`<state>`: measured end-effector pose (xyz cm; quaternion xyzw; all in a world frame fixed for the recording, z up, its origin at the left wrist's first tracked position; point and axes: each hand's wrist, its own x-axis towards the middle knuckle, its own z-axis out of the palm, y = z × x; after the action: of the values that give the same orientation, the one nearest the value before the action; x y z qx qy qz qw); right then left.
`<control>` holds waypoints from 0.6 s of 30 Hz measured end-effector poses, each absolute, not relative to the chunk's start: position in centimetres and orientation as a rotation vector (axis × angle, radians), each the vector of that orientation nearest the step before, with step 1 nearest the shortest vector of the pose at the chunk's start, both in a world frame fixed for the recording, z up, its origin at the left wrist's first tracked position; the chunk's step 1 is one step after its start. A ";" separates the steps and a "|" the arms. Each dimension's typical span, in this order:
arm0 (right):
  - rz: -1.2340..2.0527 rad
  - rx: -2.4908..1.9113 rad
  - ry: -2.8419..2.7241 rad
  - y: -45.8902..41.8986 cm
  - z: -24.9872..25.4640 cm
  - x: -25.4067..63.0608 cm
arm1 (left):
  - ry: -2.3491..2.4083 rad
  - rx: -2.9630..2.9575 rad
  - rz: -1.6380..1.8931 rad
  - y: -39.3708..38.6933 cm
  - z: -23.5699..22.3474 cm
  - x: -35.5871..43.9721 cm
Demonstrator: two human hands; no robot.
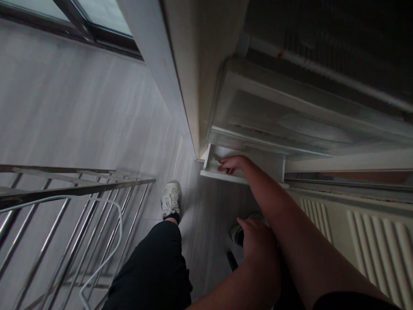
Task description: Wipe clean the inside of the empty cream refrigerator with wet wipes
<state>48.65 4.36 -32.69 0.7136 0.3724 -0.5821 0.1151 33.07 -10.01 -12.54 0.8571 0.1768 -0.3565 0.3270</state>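
Observation:
My right hand [232, 163] reaches into a shallow white drawer [216, 175] pulled out low at the cabinet's base. Its fingers are bent together at the drawer's left end, beside something pale and small that is too blurred to name. My left hand [259, 240] lies over my right knee, below the right forearm, with its fingers stretched out and holding nothing. The right forearm crosses above the knee and hides part of the drawer's front edge.
A metal rack [72, 222] with thin bars stands at left, a white cable [120, 224] looped over it. A wall edge [182, 72] rises beside the cabinet [272, 112]. At right is a cream radiator [376, 242]. My shoe [171, 199] rests on the grey floor [103, 110].

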 end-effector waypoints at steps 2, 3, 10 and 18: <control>-2.007 2.182 1.078 4.2 -32.0 48.3 | 0.446 2.258 -0.929 -9.9 -12.0 33.0; -2.123 2.256 1.071 3.8 -31.4 48.3 | 0.435 2.266 -0.926 -9.7 -11.8 33.0; -1.339 2.983 1.409 -4.7 -24.1 47.6 | 0.437 2.272 -0.898 -8.7 -10.5 32.6; -1.566 3.562 0.417 -16.3 -22.5 43.7 | 0.385 2.217 -0.889 -9.0 -10.1 32.3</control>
<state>43.68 -16.30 -22.50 0.8433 0.0987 -0.3707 -0.3764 32.30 -9.03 -10.09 0.8572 0.1488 -0.3437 0.3535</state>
